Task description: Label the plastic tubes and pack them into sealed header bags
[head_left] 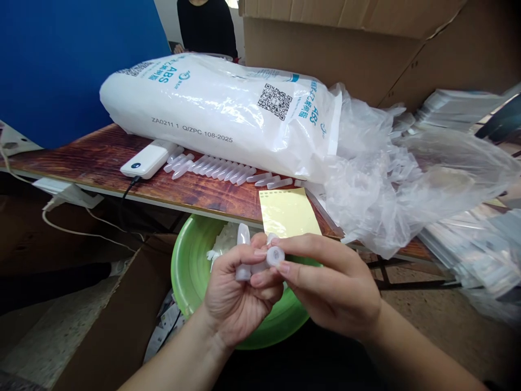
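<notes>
My left hand is closed round small translucent plastic tubes, one standing upright between the fingers. My right hand pinches a small round white cap against the end of a tube held by the left hand. Both hands hover over a green bowl that holds more small white plastic pieces. A row of several finished translucent tubes lies on the wooden table just beyond.
A large white ABS resin sack lies across the table, with crumpled clear plastic to its right. A white power bank with a cable, a yellow notepad, cardboard boxes and a person in black are nearby.
</notes>
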The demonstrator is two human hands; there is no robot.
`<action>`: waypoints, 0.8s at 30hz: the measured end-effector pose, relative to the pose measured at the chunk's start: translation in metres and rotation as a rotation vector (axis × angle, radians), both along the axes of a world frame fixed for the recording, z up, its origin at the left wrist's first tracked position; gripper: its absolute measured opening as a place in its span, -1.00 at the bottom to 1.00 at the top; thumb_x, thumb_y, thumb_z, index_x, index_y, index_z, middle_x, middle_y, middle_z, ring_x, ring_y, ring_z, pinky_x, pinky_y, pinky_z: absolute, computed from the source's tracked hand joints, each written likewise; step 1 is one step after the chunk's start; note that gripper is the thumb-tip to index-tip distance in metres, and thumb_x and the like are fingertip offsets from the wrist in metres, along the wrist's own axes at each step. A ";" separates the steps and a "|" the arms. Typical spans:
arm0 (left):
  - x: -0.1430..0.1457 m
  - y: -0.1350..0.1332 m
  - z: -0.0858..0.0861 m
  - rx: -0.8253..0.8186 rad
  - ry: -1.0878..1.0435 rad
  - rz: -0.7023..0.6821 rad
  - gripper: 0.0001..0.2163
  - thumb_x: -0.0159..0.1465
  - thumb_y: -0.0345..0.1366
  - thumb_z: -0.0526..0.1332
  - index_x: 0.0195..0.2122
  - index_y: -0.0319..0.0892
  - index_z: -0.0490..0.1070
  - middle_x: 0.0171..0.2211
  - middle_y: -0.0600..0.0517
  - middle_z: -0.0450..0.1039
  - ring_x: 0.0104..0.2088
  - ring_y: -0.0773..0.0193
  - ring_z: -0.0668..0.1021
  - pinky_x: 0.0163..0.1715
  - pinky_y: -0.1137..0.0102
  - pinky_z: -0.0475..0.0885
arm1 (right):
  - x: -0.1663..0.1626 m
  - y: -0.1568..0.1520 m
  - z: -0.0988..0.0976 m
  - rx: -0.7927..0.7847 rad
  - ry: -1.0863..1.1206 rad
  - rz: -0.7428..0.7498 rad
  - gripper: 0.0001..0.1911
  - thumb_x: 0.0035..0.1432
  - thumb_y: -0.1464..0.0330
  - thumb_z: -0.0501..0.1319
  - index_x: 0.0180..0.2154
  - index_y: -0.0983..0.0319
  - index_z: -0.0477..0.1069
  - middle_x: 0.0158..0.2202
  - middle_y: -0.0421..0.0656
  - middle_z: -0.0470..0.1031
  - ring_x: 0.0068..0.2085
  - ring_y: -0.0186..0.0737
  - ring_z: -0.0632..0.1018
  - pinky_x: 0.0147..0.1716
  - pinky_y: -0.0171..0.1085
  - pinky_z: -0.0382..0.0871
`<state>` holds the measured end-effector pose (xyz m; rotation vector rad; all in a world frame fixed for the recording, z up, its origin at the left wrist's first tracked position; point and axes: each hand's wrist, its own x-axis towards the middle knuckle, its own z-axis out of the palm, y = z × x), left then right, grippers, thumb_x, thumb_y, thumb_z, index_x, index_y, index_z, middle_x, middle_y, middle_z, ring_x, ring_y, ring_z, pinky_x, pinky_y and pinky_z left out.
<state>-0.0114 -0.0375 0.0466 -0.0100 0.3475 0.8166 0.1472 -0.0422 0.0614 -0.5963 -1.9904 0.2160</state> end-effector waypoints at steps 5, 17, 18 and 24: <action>-0.004 -0.004 -0.006 -0.028 -0.019 0.027 -0.86 0.06 -0.55 0.19 -0.47 -0.23 0.23 -0.59 0.12 0.30 -0.68 0.56 0.34 -0.69 0.70 0.15 | -0.010 -0.002 -0.013 -0.124 0.128 0.045 -0.66 0.11 0.59 0.20 -0.05 0.30 0.42 -0.17 -0.02 0.55 -0.14 -0.21 0.59 -0.20 -0.25 0.54; -0.006 -0.007 -0.026 -0.123 0.034 0.056 -0.86 0.06 -0.57 0.20 -0.47 -0.24 0.27 -0.60 0.14 0.29 -0.68 0.54 0.37 -0.69 0.68 0.18 | -0.016 -0.007 -0.036 -0.219 0.106 -0.037 -0.65 0.15 0.57 0.18 0.00 0.32 0.41 -0.13 0.02 0.55 -0.09 -0.20 0.57 -0.12 -0.21 0.54; -0.006 -0.007 -0.027 -0.129 0.030 0.051 -0.87 0.06 -0.56 0.21 -0.46 -0.24 0.28 -0.60 0.13 0.30 -0.67 0.54 0.38 -0.69 0.68 0.18 | -0.014 -0.007 -0.037 -0.216 0.108 -0.023 -0.65 0.14 0.58 0.18 -0.01 0.33 0.41 -0.12 0.04 0.54 -0.09 -0.19 0.57 -0.13 -0.20 0.55; -0.008 -0.008 -0.026 -0.154 -0.012 -0.069 -0.94 0.17 -0.42 0.22 -0.39 -0.28 0.34 -0.46 0.00 0.36 -0.64 0.56 0.35 -0.78 0.77 -0.03 | -0.003 -0.013 -0.034 -0.255 0.232 0.059 -0.70 0.06 0.66 0.21 -0.16 0.31 0.46 -0.19 0.01 0.56 -0.19 -0.21 0.61 -0.26 -0.23 0.57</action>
